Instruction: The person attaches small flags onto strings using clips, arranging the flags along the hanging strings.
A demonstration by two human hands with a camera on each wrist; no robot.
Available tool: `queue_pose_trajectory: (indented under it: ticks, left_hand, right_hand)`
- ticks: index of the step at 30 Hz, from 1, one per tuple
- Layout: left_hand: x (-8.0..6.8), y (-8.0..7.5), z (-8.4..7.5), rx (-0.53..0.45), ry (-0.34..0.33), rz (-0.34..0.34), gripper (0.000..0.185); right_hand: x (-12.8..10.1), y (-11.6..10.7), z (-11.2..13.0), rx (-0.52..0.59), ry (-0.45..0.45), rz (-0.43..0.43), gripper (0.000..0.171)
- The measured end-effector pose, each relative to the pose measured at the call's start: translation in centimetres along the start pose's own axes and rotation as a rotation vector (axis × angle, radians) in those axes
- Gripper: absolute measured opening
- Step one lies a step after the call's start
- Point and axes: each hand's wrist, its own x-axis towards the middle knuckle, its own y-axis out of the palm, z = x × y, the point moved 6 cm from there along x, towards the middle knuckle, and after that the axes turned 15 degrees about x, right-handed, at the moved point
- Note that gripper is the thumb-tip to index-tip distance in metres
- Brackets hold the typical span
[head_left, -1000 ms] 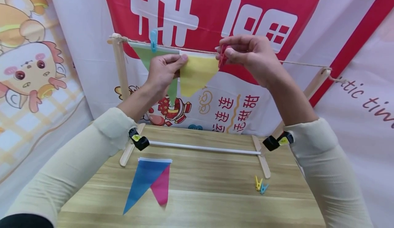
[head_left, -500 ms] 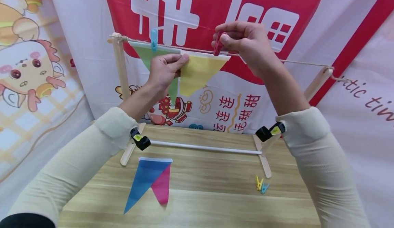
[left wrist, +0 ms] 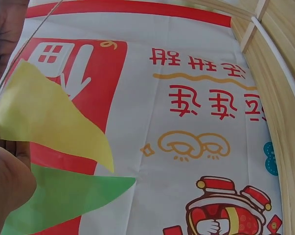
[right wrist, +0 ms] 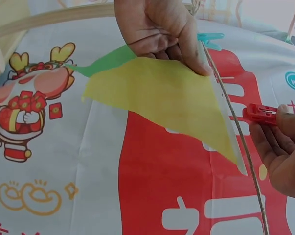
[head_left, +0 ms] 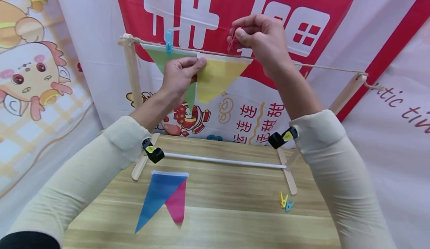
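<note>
My left hand (head_left: 181, 75) pinches the upper left corner of a yellow pennant (head_left: 220, 79), its white top edge lying along the twine (right wrist: 235, 115). In my right hand (head_left: 263, 41) is a red clothespin (right wrist: 260, 114), gripped between thumb and fingers. The right wrist view shows its tip close to the twine, on the far side from the pennant. A green pennant (head_left: 156, 56) hangs at the left, with a light blue clothespin (head_left: 168, 41) on its top edge. My left hand covers part of it.
A wooden post (head_left: 131, 69) and another post (head_left: 347, 92) carry the twine; a white rod (head_left: 218, 160) joins their feet. On the table (head_left: 235, 226) lie a blue pennant (head_left: 159, 193), a pink pennant (head_left: 178, 204), a yellow clothespin (head_left: 283, 200) and a blue clothespin (head_left: 289, 205).
My right hand has moved up and to the left with the red clothespin, from the yellow pennant's right end to above the twine. My left hand stays at the pennant's corner.
</note>
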Motion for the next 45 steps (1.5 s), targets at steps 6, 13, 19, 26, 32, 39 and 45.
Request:
queue_pose_trajectory:
  ticks: [6, 13, 19, 26, 32, 39, 45]
  left_hand:
    - [0.2, 0.1, -0.1, 0.004, 0.015, 0.007, 0.037]
    - [0.1, -0.1, -0.2, 0.006, 0.021, 0.010, 0.038]
    - [0.1, -0.1, -0.1, 0.006, 0.020, 0.012, 0.038]
    - [0.1, 0.0, -0.1, 0.003, 0.019, 0.016, 0.037]
    - [0.3, 0.1, -0.2, -0.003, 0.012, 0.029, 0.036]
    - [0.4, 0.1, -0.4, -0.032, -0.002, 0.022, 0.037]
    - [0.3, 0.1, -0.3, -0.048, -0.030, 0.022, 0.038]
  right_hand:
    - [0.5, 1.1, 0.2, -0.061, -0.018, -0.044, 0.017]
    - [0.9, 2.1, 0.0, -0.091, -0.032, -0.043, 0.015]
    - [1.1, 2.3, -0.4, -0.154, 0.002, -0.041, 0.018]
    - [1.0, 2.3, -0.8, -0.191, 0.012, -0.024, 0.019]
    - [1.0, 2.4, -0.9, -0.235, 0.033, -0.013, 0.021]
    - [1.0, 2.6, -1.0, -0.301, 0.079, 0.008, 0.024]
    - [1.0, 2.6, -1.0, -0.377, 0.104, 0.048, 0.029]
